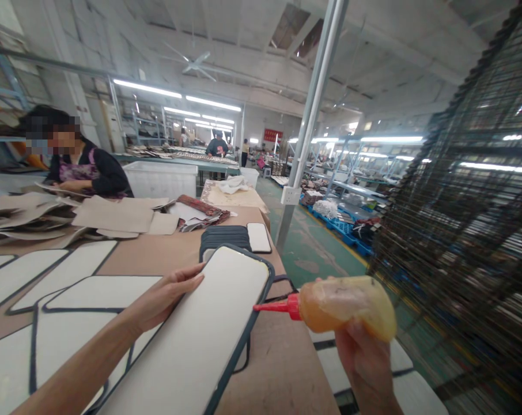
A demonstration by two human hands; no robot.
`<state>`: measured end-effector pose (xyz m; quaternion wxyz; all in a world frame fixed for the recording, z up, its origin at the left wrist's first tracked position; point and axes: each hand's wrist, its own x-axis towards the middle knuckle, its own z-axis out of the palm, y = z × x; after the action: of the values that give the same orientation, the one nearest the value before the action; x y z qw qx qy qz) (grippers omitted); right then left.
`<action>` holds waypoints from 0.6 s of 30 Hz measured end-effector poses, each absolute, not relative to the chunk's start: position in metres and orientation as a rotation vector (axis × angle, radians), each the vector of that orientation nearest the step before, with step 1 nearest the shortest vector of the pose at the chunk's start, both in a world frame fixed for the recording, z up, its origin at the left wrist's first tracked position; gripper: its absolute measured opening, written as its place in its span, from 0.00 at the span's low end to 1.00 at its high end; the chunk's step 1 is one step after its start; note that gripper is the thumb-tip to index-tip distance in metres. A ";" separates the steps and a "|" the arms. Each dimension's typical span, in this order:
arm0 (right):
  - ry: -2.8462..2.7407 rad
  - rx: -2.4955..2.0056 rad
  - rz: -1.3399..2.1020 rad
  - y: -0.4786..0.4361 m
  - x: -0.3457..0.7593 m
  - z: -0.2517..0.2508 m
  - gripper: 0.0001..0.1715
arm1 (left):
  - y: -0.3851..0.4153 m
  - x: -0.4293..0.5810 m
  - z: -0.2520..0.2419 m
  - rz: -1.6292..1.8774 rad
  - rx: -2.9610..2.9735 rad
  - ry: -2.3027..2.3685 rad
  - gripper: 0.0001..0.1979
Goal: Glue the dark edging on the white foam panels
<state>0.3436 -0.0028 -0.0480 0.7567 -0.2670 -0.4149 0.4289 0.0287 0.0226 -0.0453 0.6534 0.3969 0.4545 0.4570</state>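
Note:
My left hand (170, 297) grips the left edge of a long white panel (204, 323) with a dark rim and rounded corners, holding it tilted above the table. In my right hand (364, 351) is a squeeze bottle (347, 305) of amber liquid, lying sideways with its red nozzle (273, 307) pointing left. The nozzle tip meets the panel's right rim, or is just over it. A thin yellowish line shows along the rim near the far right corner. Behind the panel sits a stack of dark-edged pieces (225, 235), with a small white panel (258, 237) beside it.
More dark-rimmed white panels (83, 271) overlap across the brown table (282, 369) at left. Beige sheets (114, 214) pile up farther back, near a seated co-worker (88, 167). A metal post (306, 115) rises past the table's right edge, and wire racks (464, 202) stand at right.

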 end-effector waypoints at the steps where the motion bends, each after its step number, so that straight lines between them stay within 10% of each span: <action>1: -0.895 -0.574 0.943 -0.002 0.341 -0.048 0.40 | 0.023 0.028 -0.046 1.041 0.895 1.030 0.28; 18: -0.963 -0.518 0.988 0.003 0.311 -0.064 0.24 | 0.031 -0.001 -0.057 1.145 0.827 0.970 0.25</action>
<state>0.3109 0.0026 -0.0642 0.7406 -0.2360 -0.4393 0.4505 -0.0015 0.0307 -0.0570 0.6548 0.3647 0.4280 0.5051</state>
